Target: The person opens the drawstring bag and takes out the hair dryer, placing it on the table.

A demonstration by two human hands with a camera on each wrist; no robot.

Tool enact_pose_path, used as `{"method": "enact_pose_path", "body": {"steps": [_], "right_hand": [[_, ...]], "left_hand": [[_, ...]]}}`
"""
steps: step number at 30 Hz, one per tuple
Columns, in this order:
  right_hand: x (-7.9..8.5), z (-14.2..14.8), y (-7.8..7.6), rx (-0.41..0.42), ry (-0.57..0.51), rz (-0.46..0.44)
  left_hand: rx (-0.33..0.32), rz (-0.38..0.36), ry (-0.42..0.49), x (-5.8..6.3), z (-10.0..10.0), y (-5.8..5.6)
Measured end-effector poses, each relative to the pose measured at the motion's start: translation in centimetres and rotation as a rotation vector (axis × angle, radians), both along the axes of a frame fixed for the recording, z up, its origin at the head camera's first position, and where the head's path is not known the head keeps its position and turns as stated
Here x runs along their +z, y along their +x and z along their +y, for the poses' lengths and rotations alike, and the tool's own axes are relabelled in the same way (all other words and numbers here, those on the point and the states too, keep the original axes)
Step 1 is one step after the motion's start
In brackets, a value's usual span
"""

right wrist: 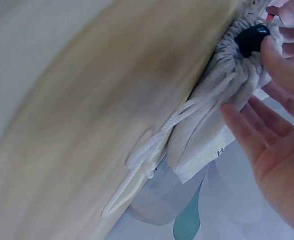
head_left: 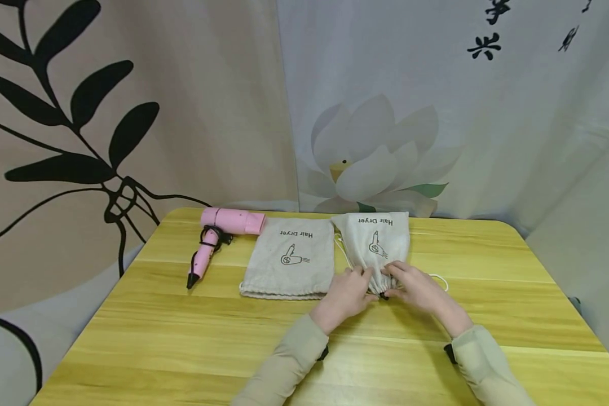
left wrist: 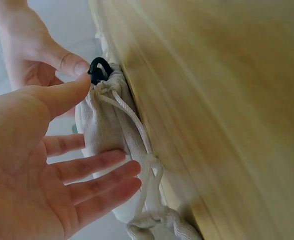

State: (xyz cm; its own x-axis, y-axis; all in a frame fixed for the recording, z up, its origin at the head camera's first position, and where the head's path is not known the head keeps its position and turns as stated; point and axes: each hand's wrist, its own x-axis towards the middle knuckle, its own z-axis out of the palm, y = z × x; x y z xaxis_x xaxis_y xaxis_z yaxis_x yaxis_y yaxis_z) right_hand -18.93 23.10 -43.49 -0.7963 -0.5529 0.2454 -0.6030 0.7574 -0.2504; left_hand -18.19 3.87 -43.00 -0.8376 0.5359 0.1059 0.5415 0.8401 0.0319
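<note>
Drawstring bag [head_left: 376, 239], gathered mouth [right wrist: 227, 52] between left hand [head_left: 346, 293] and right hand [head_left: 420, 288]; both hands unclenched, fingers loosely extended, touching bag.

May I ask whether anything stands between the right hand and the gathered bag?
Nothing visible does: the right hand touches the gathered bag near its mouth, and the flat bag lies on its other side.

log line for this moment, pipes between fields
left hand, right hand: touching gathered bag | black item: in its mouth | flat bag: beside hair dryer | hair dryer: on table, cord bundled
</note>
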Motion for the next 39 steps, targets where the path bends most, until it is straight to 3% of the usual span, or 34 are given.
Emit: {"method": "enact_pose_path", "body": {"steps": [5,11,24,32,39], "right_hand": [[0.0,-0.1,0.3,0.002,0.047,0.043],[-0.1,-0.3,0.5,-0.028,0.103,0.064],[-0.7,-0.5,0.1,0.032,0.093,0.214],[-0.5,-0.8,0.0,-0.008,0.094,0.221],[-0.4,-1.1,-0.1,-0.032,0.034,0.292]], "left_hand": [[0.027,-0.008,0.007,-0.1,0.7,0.0],[0.013,0.064,-0.033,-0.3,1.1,-0.4],[0.012,0.086,-0.079,-0.2,1.1,-0.8],[0.015,0.103,-0.049,-0.2,1.0,-0.8],[0.081,0.139,0.011,-0.4,1.2,-0.9]]}}
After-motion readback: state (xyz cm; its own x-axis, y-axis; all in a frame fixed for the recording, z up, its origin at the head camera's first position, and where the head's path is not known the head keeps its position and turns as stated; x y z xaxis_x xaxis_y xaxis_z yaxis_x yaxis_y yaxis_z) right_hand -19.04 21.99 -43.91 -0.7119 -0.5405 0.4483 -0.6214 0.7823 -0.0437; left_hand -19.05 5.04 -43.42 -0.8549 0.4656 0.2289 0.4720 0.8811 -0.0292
